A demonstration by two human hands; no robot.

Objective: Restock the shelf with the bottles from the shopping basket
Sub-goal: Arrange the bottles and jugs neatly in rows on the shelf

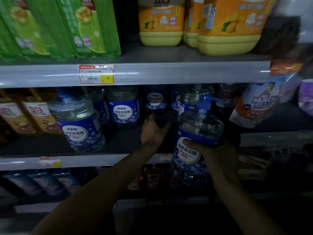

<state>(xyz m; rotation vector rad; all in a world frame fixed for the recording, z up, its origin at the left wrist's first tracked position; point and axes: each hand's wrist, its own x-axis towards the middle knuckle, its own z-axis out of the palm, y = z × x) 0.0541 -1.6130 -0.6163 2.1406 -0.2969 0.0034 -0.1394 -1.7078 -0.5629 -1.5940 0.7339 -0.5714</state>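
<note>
My right hand (213,155) grips a clear pump bottle (200,126) with a blue label and blue pump. It holds the bottle upright in front of the middle shelf (105,161), at the right end of the row. My left hand (153,130) reaches deep into that shelf, and its thumb and fingers curl round the dark base of a back-row bottle (155,100) of the same kind. More blue-label bottles (124,107) stand on the shelf, one large bottle (79,122) near the front left. The shopping basket is out of view.
Yellow-orange jugs (160,22) and green packs (81,28) fill the upper shelf. Red-and-gold cartons (33,114) stand at the middle shelf's left. Orange refill pouches (254,106) hang at the right. Dark bottles (50,182) line the lower shelf. Bare shelf floor shows between the front-left bottle and my left hand.
</note>
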